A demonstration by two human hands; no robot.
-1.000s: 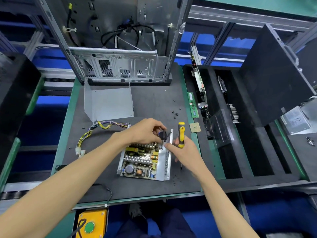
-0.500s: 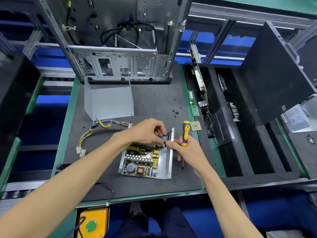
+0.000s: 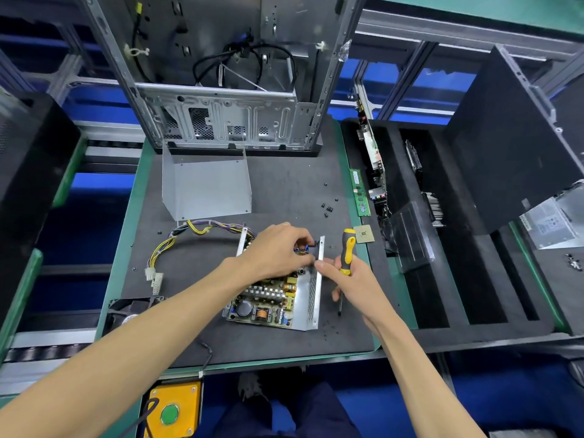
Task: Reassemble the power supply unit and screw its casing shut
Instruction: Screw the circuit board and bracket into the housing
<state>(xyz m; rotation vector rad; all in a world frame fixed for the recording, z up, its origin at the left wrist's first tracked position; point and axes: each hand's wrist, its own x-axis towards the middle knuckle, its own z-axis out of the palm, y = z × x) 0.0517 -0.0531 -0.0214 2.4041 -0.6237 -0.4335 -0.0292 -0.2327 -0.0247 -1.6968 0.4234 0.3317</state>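
power supply [image 3: 271, 298] open on counter [image 3: 284, 184], near centre | left hand [image 3: 278, 248] over its far end, pinching small dark part | right hand [image 3: 350, 279] just right, gripping screwdriver [image 3: 347, 251]

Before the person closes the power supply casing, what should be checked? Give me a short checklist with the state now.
1. Bent grey metal cover within reach: ok, standing apart behind the unit.
2. Green circuit board seated in silver metal base: cannot tell.
3. Yellow-and-black screwdriver ready: ok, right hand grips it.
4. Small black screws available: ok, loose on the mat.
5. Left hand clear of the unit: not ok, fingers at the small black part by the wall.
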